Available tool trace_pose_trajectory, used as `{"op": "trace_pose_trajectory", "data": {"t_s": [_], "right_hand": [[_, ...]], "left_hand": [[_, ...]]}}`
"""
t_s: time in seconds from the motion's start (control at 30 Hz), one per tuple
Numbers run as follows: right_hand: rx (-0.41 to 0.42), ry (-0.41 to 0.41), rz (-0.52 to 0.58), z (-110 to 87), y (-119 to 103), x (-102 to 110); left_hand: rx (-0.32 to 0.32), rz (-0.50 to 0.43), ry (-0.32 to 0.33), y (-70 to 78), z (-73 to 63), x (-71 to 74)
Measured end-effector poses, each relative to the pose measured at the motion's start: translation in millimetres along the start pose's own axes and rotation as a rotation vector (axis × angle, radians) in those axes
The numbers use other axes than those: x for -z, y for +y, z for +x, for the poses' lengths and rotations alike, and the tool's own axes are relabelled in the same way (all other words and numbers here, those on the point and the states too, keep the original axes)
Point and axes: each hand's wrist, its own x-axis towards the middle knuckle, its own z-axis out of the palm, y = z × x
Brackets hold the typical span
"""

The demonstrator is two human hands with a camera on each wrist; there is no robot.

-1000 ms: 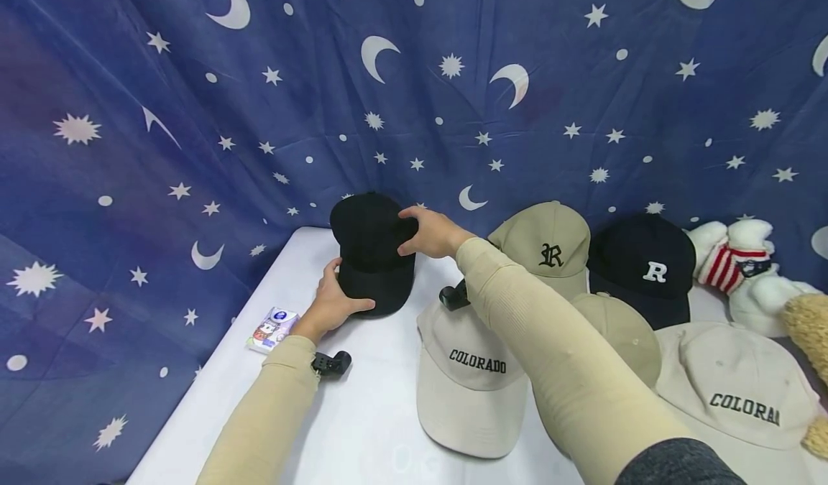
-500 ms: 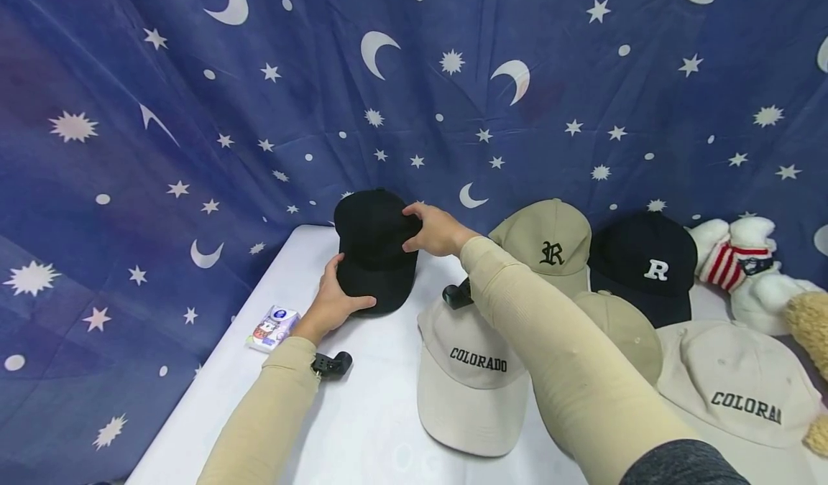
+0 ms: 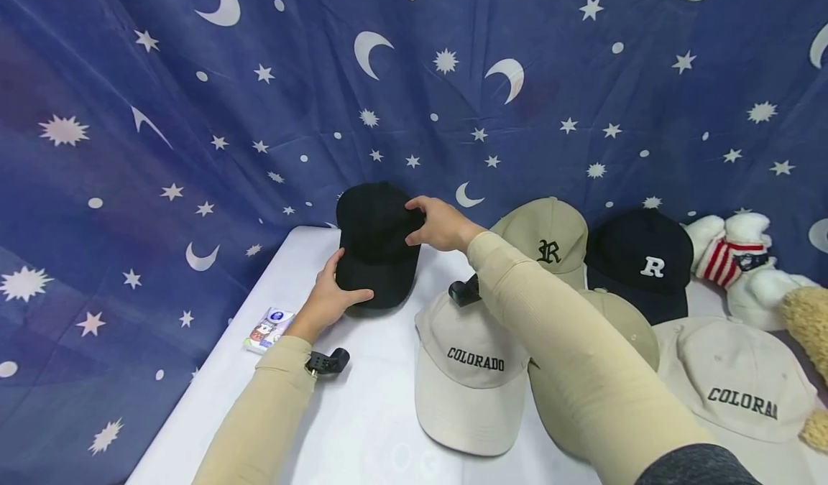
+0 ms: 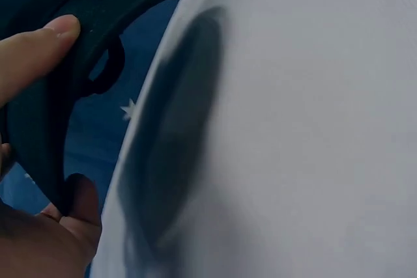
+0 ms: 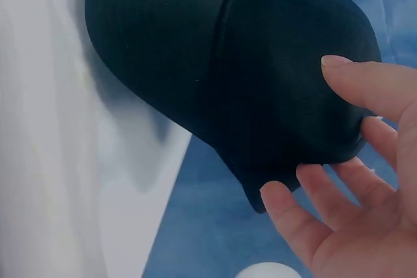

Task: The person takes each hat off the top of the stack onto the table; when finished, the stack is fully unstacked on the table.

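A plain black baseball cap (image 3: 375, 230) is held between both hands at the back left of the table, crown towards the curtain and brim towards me. My left hand (image 3: 326, 299) grips the left side of the brim; in the left wrist view its thumb (image 4: 62, 34) lies on the brim's upper side and other fingers are at its edge. My right hand (image 3: 446, 226) holds the crown's right side. The right wrist view has that thumb (image 5: 352, 79) on the crown and fingers (image 5: 293, 216) at its lower edge. A shadow below the brim shows the cap off the table.
A small tissue pack (image 3: 268, 329) lies left of my left wrist. To the right are a cream COLORADO cap (image 3: 468, 384), khaki caps (image 3: 550, 233), a dark cap with a white R (image 3: 640, 262), another COLORADO cap (image 3: 731, 377) and stuffed toys (image 3: 744, 262). A star-patterned curtain (image 3: 414, 75) hangs behind.
The black cap has moved slightly up and to the right in the head view, both hands moving with it. Their hold on it looks the same.
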Motion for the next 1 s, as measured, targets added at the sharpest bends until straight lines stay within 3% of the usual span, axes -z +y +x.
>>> {"op": "trace_pose_trajectory", "data": {"t_s": [0.27, 0.57, 0.73, 1.0], "right_hand": [[0.013, 0.01, -0.025, -6.2, -3, 23], [-0.034, 0.064, -0.029, -14.5, 13, 50], [-0.046, 0.081, -0.022, -19.7, 24, 62], [-0.067, 0.098, -0.023, -24.3, 43, 75]], "left_hand": [[-0.012, -0.017, -0.053, 22.5, 5.8, -1.7], [-0.049, -0.118, -0.142, 52.4, 12.6, -18.7], [-0.067, -0.192, -0.22, 59.9, 16.9, -29.7], [-0.092, -0.205, -0.294, 65.1, 23.7, -46.0]]}}
